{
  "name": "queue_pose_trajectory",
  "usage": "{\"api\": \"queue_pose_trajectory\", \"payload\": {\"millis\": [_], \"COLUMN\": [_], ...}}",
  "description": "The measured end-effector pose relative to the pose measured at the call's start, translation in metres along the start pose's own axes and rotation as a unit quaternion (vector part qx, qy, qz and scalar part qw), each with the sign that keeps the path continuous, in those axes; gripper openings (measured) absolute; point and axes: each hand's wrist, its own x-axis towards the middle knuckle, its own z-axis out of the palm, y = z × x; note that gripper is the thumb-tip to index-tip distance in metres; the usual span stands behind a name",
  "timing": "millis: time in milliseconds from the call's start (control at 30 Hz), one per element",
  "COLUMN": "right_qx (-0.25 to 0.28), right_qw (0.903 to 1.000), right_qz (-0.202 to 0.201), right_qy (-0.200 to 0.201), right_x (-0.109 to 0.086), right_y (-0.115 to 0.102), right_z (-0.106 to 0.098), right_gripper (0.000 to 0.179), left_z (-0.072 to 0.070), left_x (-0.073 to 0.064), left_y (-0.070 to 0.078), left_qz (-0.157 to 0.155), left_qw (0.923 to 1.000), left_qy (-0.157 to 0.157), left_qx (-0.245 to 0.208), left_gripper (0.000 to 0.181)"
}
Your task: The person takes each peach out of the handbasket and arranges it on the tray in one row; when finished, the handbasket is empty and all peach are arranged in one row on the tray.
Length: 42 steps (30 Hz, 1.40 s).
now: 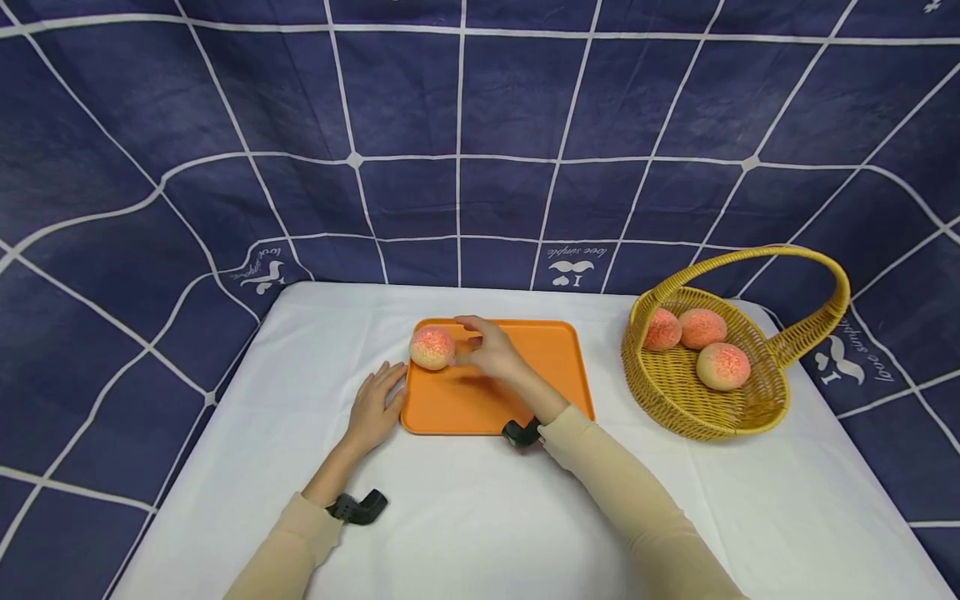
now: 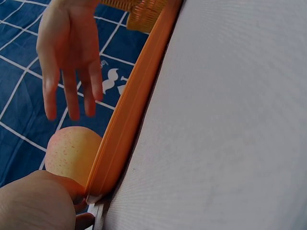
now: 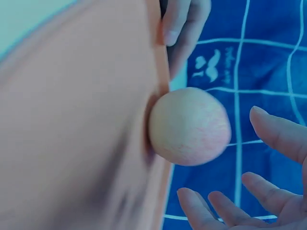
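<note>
A peach (image 1: 432,347) with a pink, speckled top rests at the back left corner of an orange tray (image 1: 525,400). My right hand (image 1: 491,354) hovers over the tray just right of that peach, fingers spread and holding nothing. In the right wrist view a gap shows between those fingers (image 3: 273,191) and the peach (image 3: 189,127). My left hand (image 1: 375,408) lies beside the tray's left edge, its fingers extended on the white cloth and its thumb at the rim. The left wrist view shows this hand (image 2: 38,201) at the tray corner, partly covering the peach (image 2: 72,151).
Right of the tray stands a yellow wicker basket (image 1: 675,412) with a tall arched handle, holding three peaches (image 1: 723,367). A white cloth (image 1: 450,517) covers the table. Behind it hangs a dark blue curtain (image 1: 510,200) with white grid lines.
</note>
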Motion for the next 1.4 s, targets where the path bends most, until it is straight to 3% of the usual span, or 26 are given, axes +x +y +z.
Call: {"api": "queue_pose_trajectory", "payload": {"millis": [233, 500, 667, 867, 1033, 1133, 1400], "right_qx": [0.014, 0.065, 0.076, 0.087, 0.085, 0.082, 0.072], "right_qw": [0.9999, 0.9966, 0.993, 0.9785, 0.9585, 0.9471, 0.9294], "right_qz": [-0.003, -0.048, -0.083, -0.103, -0.07, -0.031, 0.112], "right_qy": [-0.01, -0.019, 0.035, 0.156, 0.263, 0.309, 0.344], "right_x": [-0.052, -0.112, -0.146, -0.173, -0.185, -0.188, -0.183], "right_y": [0.002, 0.028, 0.035, 0.043, 0.058, 0.069, 0.098], "right_z": [-0.03, -0.072, -0.112, -0.17, -0.209, -0.23, -0.268], "right_gripper": [0.072, 0.067, 0.064, 0.062, 0.062, 0.064, 0.075], "left_z": [-0.003, -0.005, -0.005, -0.005, -0.003, -0.003, -0.002], "left_x": [0.002, 0.001, 0.001, 0.001, 0.0, 0.001, 0.002], "left_y": [0.002, 0.001, 0.001, -0.001, -0.002, -0.001, 0.001], "left_qz": [-0.002, -0.01, -0.004, -0.01, -0.019, -0.021, -0.029], "left_qw": [0.9999, 0.9998, 0.9999, 0.9999, 0.9996, 0.9995, 0.999], "left_qy": [-0.01, -0.017, -0.01, -0.009, -0.019, -0.022, -0.032], "left_qx": [0.008, 0.008, 0.008, 0.009, 0.008, 0.006, 0.01], "left_gripper": [0.045, 0.045, 0.045, 0.045, 0.045, 0.045, 0.046]}}
